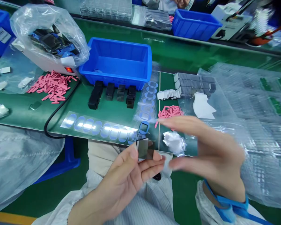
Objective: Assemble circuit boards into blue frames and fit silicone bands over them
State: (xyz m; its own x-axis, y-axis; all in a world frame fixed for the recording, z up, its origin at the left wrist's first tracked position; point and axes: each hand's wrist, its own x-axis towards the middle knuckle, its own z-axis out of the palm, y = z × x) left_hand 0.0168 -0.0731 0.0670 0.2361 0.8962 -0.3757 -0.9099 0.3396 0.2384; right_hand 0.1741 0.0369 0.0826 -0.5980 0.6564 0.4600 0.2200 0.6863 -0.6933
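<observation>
My left hand (121,184) pinches a small dark glass square (145,149) between thumb and fingers, low in the middle of the view. To the right, my right hand (208,153) is blurred, with thumb and fingers apart and nothing visible between them. Its fingertips are close to the glass square. A blue-rimmed rectangular piece (144,127) lies just beyond the square, at the end of a shiny strip of blue oval film pieces (98,128). A crumpled piece of white film (174,142) and a small pile of pink strips (170,112) lie just past my right fingers.
A blue plastic bin (117,62) stands on the green bench (21,112), with black stacks (112,93) before it. Grey stacked pieces (194,84), a larger pink pile (51,87) and a bagged white machine (46,34) are nearby. Clear plastic trays (259,125) cover the right.
</observation>
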